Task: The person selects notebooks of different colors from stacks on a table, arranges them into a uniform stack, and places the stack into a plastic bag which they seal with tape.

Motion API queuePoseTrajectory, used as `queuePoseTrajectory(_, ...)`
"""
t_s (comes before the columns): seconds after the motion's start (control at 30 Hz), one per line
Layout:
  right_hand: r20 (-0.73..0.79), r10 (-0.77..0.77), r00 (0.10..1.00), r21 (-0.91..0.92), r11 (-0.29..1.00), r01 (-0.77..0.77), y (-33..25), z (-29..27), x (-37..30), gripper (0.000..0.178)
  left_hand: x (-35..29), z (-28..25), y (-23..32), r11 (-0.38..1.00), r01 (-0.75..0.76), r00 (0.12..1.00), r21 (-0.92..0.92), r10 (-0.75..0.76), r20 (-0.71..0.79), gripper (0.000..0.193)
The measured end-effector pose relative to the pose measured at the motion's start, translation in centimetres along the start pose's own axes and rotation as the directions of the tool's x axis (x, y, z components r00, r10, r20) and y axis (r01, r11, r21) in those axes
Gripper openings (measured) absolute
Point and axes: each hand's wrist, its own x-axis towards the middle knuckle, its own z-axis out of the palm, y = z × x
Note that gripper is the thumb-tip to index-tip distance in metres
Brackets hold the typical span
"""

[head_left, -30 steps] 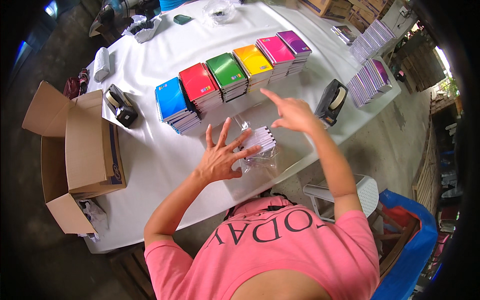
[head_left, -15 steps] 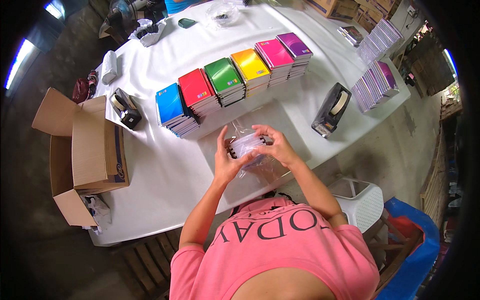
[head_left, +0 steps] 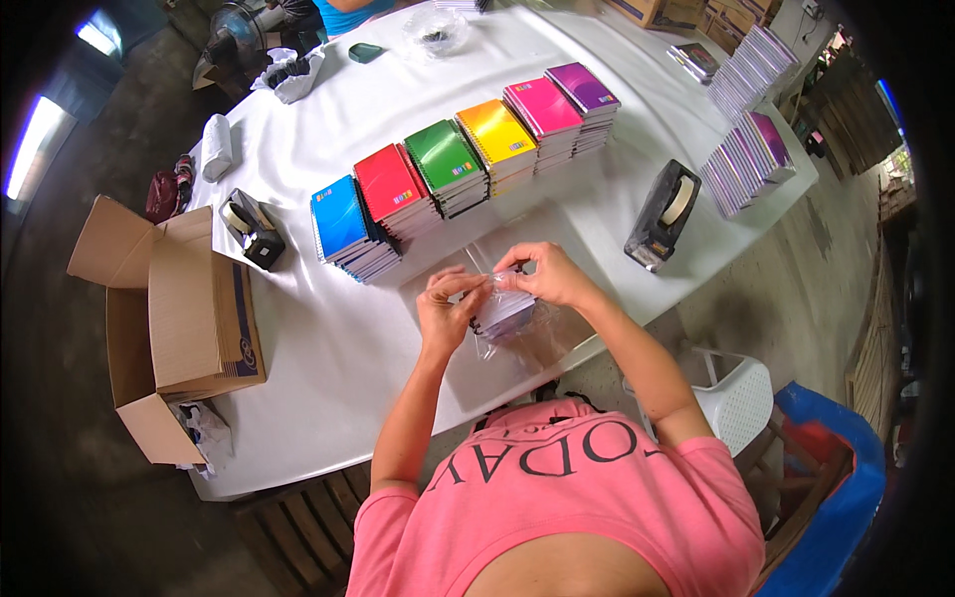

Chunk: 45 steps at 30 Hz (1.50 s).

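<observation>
A small stack of spiral notebooks (head_left: 505,316) stands inside a clear plastic bag (head_left: 484,345), close to the table's near edge. My left hand (head_left: 446,306) is closed at the bag's upper edge, thumb and fingertips pinching the film. From the other side, my right hand (head_left: 550,275) pinches the same edge, its fingertips almost meeting those of the left. Beyond my hands runs a slanting row of notebook piles: blue (head_left: 341,217), red (head_left: 389,183), green (head_left: 444,154), yellow (head_left: 497,131), pink (head_left: 543,106) and purple (head_left: 582,88).
Black tape dispensers stand left (head_left: 253,231) and right (head_left: 663,217) of the row. An open cardboard box (head_left: 189,318) is at the left edge. More notebook stacks (head_left: 748,167) occupy the right end. A white plastic stool (head_left: 731,403) stands by my right side.
My hands have gone from spreading around the notebooks in the bag to pinching its upper edge together. The notebooks now sit lower, below my fingers.
</observation>
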Motion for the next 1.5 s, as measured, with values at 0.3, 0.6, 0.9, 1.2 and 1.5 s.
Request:
queuePoseTrajectory(0.3, -0.11, -0.347, 0.931, -0.722, 0.672, 0.165, -2.6, 1.7, -2.7, 0.012, -1.0, -1.5, 5.2, 0.988, -0.131, 0.988, 0.079, 0.124, 0.088, 0.085)
queuePoseTrajectory(0.6, 0.285, -0.064, 0.956, -0.681, 0.689, 0.249, -5.9, -0.7, -6.7, 0.023, -3.4, -1.5, 2.4, 0.631, -0.494, 0.866, 0.599, 0.423, 0.268, 0.052)
queuePoseTrajectory(0.9, -0.741, 0.625, 0.246, 0.552, 0.775, -0.308, 11.1, -13.8, -9.9, 0.056, -4.2, -0.1, 1.4, 0.701, -0.526, 0.842, 0.482, 0.509, 0.178, 0.041)
queuePoseTrajectory(1.2, -0.601, 0.698, 0.389, 0.713, 0.688, -0.133, 11.8, -13.9, -8.4, 0.052, -3.8, 0.0, 1.7, 0.706, -0.537, 0.831, 0.462, 0.536, 0.148, 0.04)
queuePoseTrajectory(1.5, -0.717, 0.537, 0.444, 0.677, 0.689, 0.259, 10.9, -7.0, -10.2, 0.041, -3.7, -0.3, 0.8, 0.696, -0.549, 0.826, 0.463, 0.536, 0.175, 0.039)
